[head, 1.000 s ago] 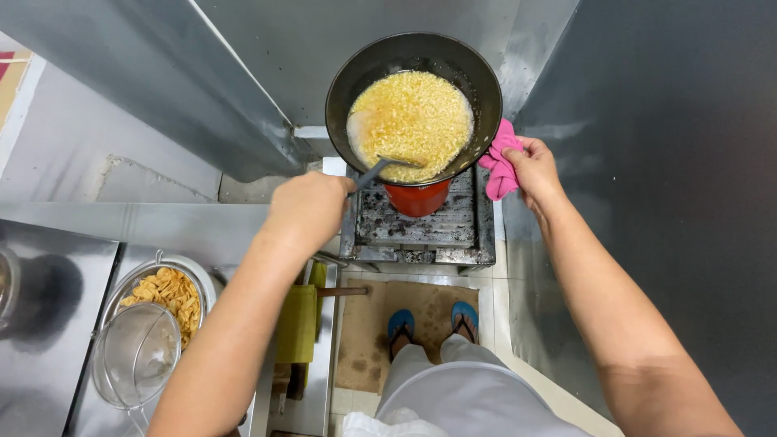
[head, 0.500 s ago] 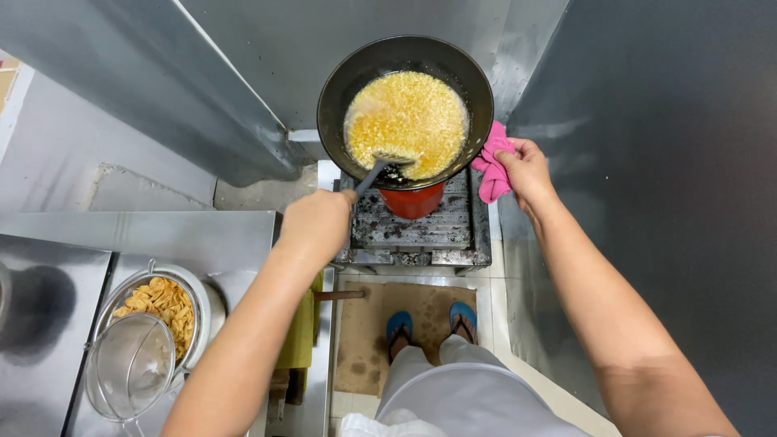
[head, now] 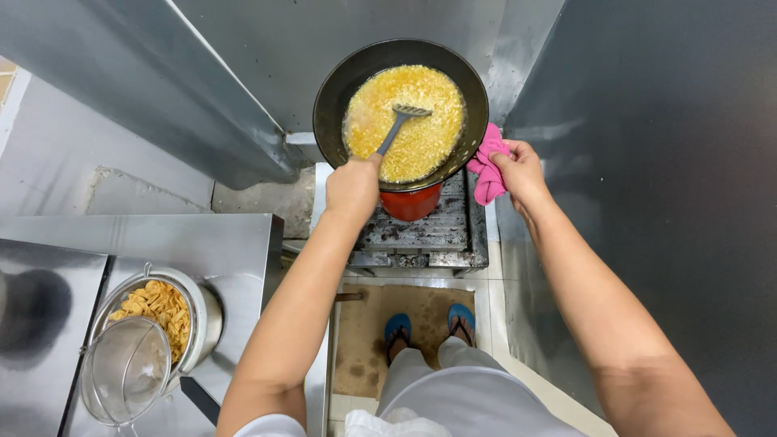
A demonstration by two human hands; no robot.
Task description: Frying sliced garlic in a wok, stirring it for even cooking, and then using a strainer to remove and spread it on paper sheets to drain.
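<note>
No packages, labels, signs or screens visible anywhere in view

Both forearms are bare, the left hand [head: 352, 188] and right hand [head: 520, 171] ungloved; white short sleeves show at the frame's bottom edge. Light grey shorts sit bottom centre; blue flip-flops [head: 397, 328] just above.

Black wok [head: 340, 89] atop gas burner [head: 437, 231]

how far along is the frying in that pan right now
Done: one batch of fried chips sits in the strainer bowl. In hand: left hand holds the slotted spatula in the bubbling yellow pan; right hand grips its edge with a pink cloth. Left: this batch isn't out yet.
</note>
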